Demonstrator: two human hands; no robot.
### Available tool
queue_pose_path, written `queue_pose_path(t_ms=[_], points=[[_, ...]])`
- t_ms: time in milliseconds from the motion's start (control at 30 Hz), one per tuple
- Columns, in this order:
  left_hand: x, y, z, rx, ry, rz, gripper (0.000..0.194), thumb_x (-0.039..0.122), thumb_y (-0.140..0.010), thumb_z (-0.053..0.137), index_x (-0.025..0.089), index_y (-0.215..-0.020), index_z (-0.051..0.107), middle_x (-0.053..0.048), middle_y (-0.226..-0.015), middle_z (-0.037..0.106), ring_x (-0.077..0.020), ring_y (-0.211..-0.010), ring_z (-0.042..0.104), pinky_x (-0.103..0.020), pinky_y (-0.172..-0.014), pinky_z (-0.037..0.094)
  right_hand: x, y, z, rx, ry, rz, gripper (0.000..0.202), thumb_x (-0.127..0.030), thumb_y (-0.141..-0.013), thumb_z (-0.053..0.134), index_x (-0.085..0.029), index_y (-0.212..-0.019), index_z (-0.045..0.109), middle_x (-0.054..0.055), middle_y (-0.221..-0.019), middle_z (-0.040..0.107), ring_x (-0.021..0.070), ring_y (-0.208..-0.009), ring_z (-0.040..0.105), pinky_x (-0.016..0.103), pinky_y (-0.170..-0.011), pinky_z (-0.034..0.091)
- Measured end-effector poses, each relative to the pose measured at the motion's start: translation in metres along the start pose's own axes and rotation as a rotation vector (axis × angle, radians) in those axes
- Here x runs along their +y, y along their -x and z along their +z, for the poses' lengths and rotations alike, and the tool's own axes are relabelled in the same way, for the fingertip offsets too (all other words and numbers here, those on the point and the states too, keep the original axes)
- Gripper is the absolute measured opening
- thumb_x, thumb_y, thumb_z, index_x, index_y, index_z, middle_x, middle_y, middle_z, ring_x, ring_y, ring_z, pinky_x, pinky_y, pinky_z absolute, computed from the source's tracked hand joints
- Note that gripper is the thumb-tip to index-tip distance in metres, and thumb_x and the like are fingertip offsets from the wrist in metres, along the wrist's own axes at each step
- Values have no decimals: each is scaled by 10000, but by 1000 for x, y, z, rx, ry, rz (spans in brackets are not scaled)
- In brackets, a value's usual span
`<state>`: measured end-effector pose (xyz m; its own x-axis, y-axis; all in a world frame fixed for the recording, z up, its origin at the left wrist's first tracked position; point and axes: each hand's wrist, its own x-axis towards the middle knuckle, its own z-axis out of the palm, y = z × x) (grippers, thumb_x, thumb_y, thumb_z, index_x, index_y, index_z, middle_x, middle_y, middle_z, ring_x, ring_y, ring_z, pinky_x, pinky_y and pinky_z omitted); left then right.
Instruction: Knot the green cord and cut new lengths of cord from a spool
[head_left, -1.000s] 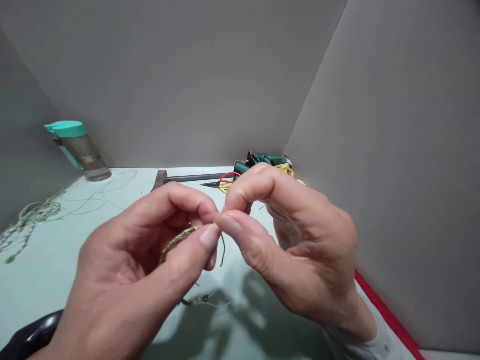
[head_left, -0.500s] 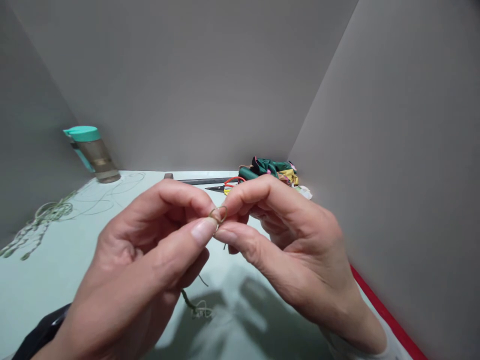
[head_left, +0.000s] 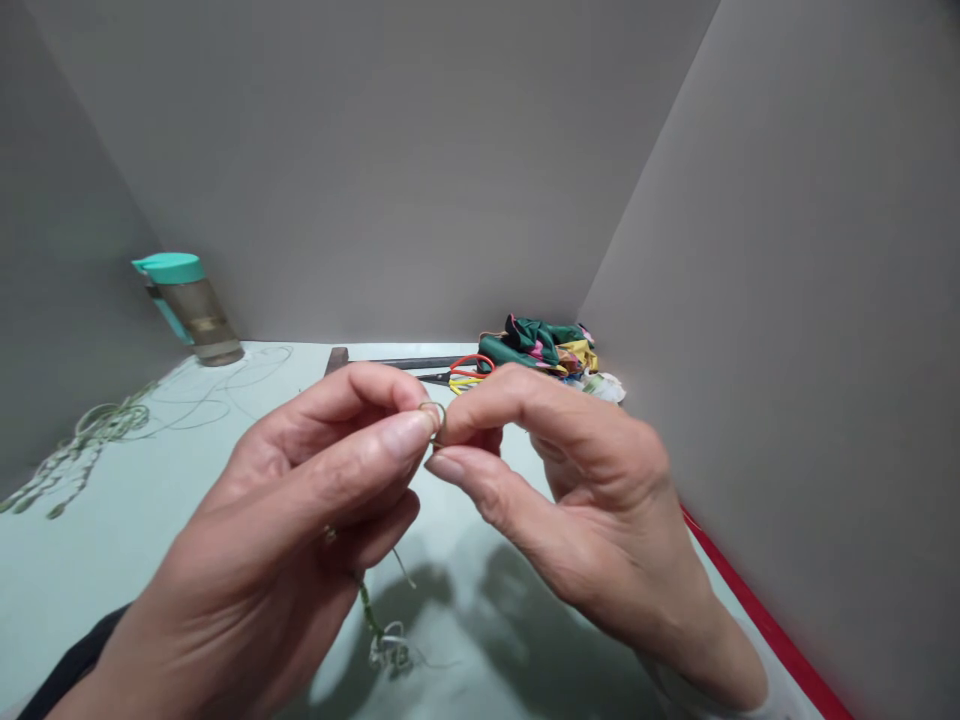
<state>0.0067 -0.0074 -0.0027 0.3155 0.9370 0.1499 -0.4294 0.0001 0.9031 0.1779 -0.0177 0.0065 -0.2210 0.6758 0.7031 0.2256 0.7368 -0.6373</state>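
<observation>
Between thumb and forefinger, my left hand (head_left: 292,540) pinches a thin green cord (head_left: 442,408) that forms a small loop above the fingertips. My right hand (head_left: 577,500) meets it from the other side, its bent forefinger against the loop and its thumb just below, both fingertips close together around the cord. Below my left hand hangs a thicker knotted green length (head_left: 367,605), which ends in a pale tangle of thread (head_left: 391,650). A single thin cord end (head_left: 405,570) also dangles there. My left fingers hide the rest.
Several knotted green cords (head_left: 82,450) lie at the left, with loose thread trailing behind. A bottle with a turquoise lid (head_left: 195,310) stands at the back left. Scissors (head_left: 472,370), a dark bar (head_left: 409,363) and a bunched green cloth (head_left: 536,345) lie at the back. Grey walls enclose the table.
The loop has become smaller and lies nearer my right forefinger. My right thumb and forefinger have parted slightly. The hanging knotted length has swung down a little and shows more.
</observation>
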Motion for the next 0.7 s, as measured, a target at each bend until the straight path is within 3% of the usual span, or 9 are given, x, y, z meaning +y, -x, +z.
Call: queue_pose_path(t_ms=[133, 267, 367, 467, 700], points=[[1, 0, 4, 40, -52, 8, 114, 346, -842, 835, 262, -803, 769, 21, -839, 631, -48, -558, 394, -83, -458, 438, -2, 2, -1, 71, 87, -32, 117, -86, -916, 690, -187, -856, 694, -45, -826, 738, 70, -660, 563, 244, -690, 534], [2, 1, 7, 35, -33, 3, 130, 367, -824, 853, 273, -793, 770, 41, -749, 585, -28, -499, 342, -77, -414, 385, -4, 3, 1, 131, 116, -6, 124, -79, -904, 704, -199, -872, 718, -69, -840, 777, 49, -537, 461, 249, -640, 524], [2, 1, 9, 50, -36, 26, 119, 346, -833, 849, 277, -783, 766, 44, -726, 572, -36, -500, 347, -85, -414, 384, -3, 3, 2, 138, 65, -15, 123, -81, -911, 693, -192, -866, 718, -53, -888, 796, 54, -586, 536, 237, -622, 525], [1, 1, 9, 57, -30, 20, 118, 329, -854, 826, 275, -773, 760, 47, -674, 514, -41, -480, 302, -95, -382, 340, -2, 3, 2, 127, -5, -20, 106, -88, -925, 678, -180, -892, 718, -31, -899, 783, 74, -743, 648, 234, -727, 558], [-2, 1, 7, -23, -31, 14, 127, 348, -883, 794, 277, -790, 745, 57, -606, 392, -51, -464, 226, -129, -370, 267, -3, 3, 1, 162, -97, 29, 119, -115, -959, 653, -200, -913, 722, -24, -912, 745, 100, -845, 679, 265, -807, 578]])
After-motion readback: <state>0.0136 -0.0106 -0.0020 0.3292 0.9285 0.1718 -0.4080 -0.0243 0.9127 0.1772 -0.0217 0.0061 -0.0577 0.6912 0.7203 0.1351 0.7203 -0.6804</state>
